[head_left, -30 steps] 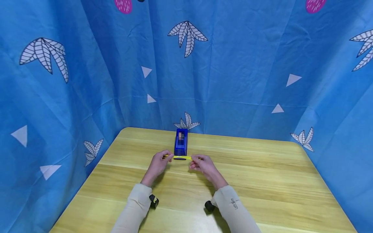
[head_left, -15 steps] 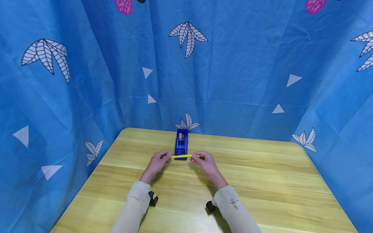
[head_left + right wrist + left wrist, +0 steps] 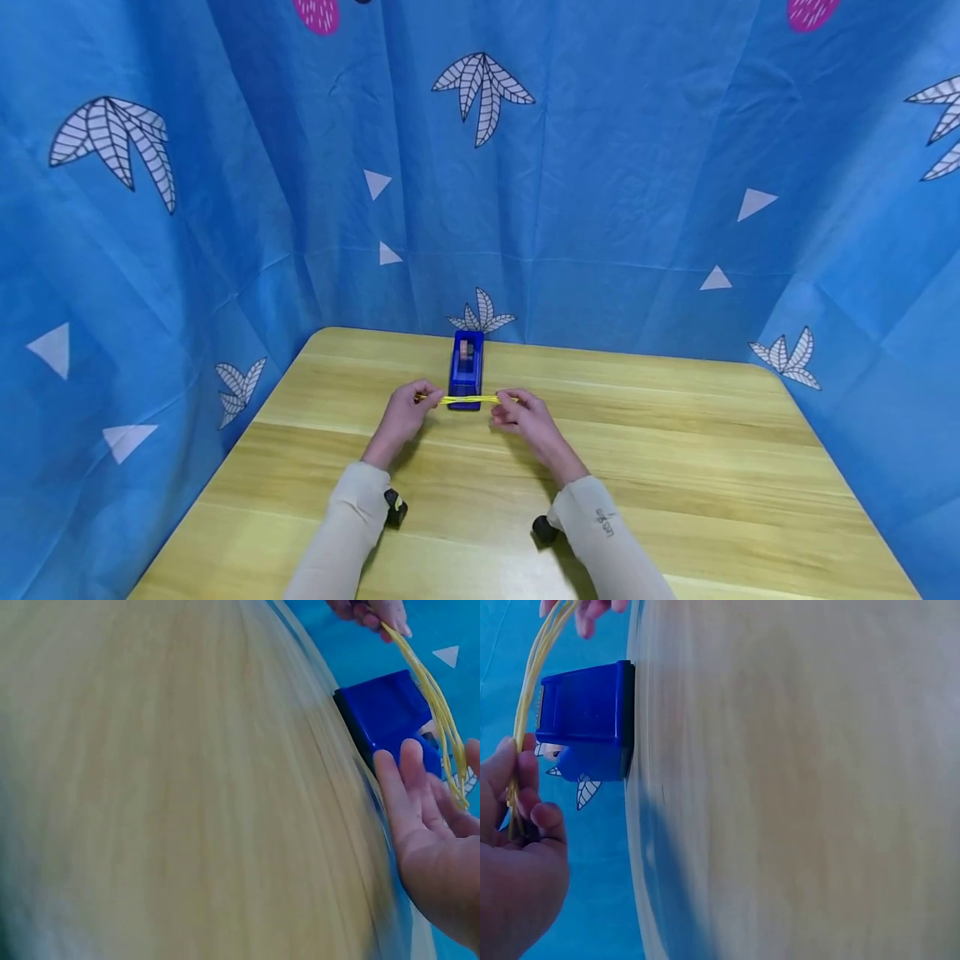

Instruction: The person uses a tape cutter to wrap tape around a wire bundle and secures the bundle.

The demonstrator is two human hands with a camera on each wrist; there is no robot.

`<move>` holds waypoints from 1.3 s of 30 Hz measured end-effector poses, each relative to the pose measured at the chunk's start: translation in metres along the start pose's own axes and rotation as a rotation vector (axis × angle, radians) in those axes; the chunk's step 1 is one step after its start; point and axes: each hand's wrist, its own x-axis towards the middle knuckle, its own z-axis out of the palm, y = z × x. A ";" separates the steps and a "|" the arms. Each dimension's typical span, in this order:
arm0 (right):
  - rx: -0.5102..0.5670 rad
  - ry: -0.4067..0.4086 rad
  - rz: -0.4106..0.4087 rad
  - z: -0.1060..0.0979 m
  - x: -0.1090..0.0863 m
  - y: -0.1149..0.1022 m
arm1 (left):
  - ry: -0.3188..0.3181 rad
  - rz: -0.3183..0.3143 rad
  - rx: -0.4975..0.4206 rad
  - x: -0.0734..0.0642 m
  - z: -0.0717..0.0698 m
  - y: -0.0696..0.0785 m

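Observation:
A bundle of thin yellow cord (image 3: pixel 470 399) stretches between both hands, held above the table in front of a blue tape dispenser (image 3: pixel 467 379). My left hand (image 3: pixel 403 417) pinches one end between thumb and fingers; in the left wrist view strands (image 3: pixel 523 712) run up from that grip. The other end is pinched by my right hand (image 3: pixel 531 421), its lower fingers fairly straight. Loops of the cord (image 3: pixel 442 712) show near that thumb in the right wrist view. The dispenser's front (image 3: pixel 585 705) stands just beyond the bundle, partly overlapped by it in the head view.
The wooden table (image 3: pixel 675 450) has its far edge against a blue patterned curtain (image 3: pixel 622 167), which also hangs on both sides. Black wrist-worn devices (image 3: pixel 395 507) sit under the sleeves. A roll of tape (image 3: pixel 463 350) shows inside the dispenser.
The bundle has gone from a slight bow, through a slant, to nearly level and straight. Both hands have shifted slightly, still holding its ends. The dispenser stays in place.

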 end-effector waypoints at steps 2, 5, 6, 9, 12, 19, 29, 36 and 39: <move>0.005 -0.007 0.028 -0.002 0.001 -0.001 | 0.012 0.015 0.009 0.000 0.000 0.003; 0.015 -0.025 0.051 -0.004 0.002 -0.001 | 0.018 0.027 0.010 0.000 -0.001 0.006; 0.014 -0.033 0.054 -0.004 0.002 -0.001 | 0.019 0.029 0.010 0.000 -0.001 0.007; 0.015 -0.054 0.068 -0.004 0.003 -0.002 | 0.018 0.031 0.019 -0.001 -0.001 0.008; 0.023 -0.061 0.072 -0.004 0.002 -0.003 | 0.021 0.039 0.024 -0.001 -0.001 0.007; 0.062 -0.019 0.045 -0.003 0.002 -0.004 | 0.043 0.079 0.078 0.001 0.000 0.003; 0.005 0.000 -0.059 -0.005 0.004 -0.007 | 0.072 -0.030 -0.058 0.003 0.005 -0.003; -0.070 -0.013 -0.114 -0.005 0.005 -0.005 | 0.034 -0.138 -0.323 0.002 0.007 -0.004; -0.070 -0.015 -0.102 -0.006 0.005 -0.004 | 0.059 -0.128 -0.342 0.003 0.007 -0.004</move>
